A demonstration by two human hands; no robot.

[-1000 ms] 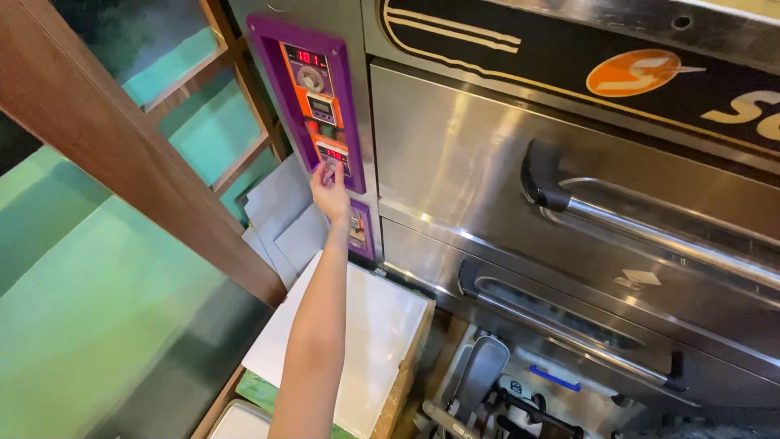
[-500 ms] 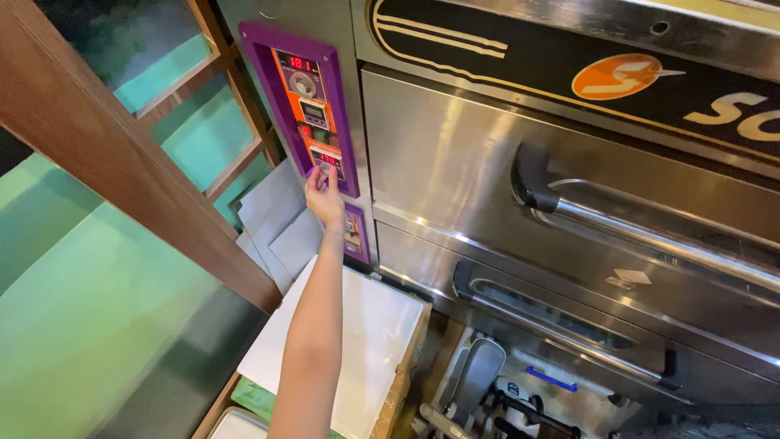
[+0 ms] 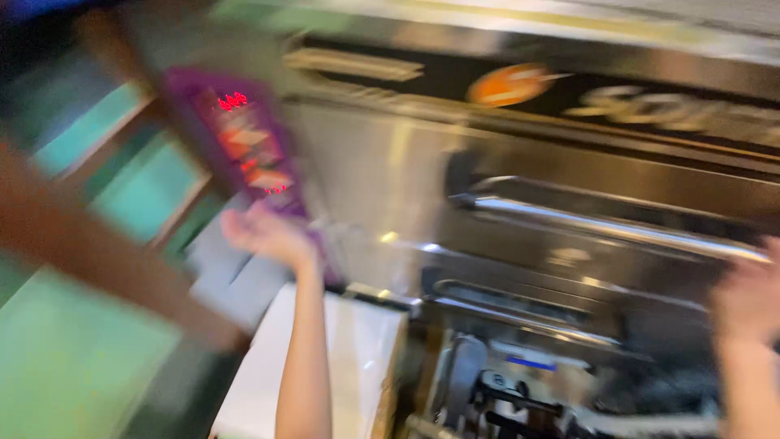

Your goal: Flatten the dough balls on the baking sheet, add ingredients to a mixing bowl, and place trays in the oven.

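Head view is blurry. Left hand [image 3: 264,236] is open, empty, just under the purple button panel [image 3: 244,150], near its buttons. Right hand [image 3: 751,301] reaches below the oven's long handle [image 3: 601,228]; its grip is unclear.

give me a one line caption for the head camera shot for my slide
Blurred view: left hand at the purple control panel of a steel deck oven, right hand near its door handle.
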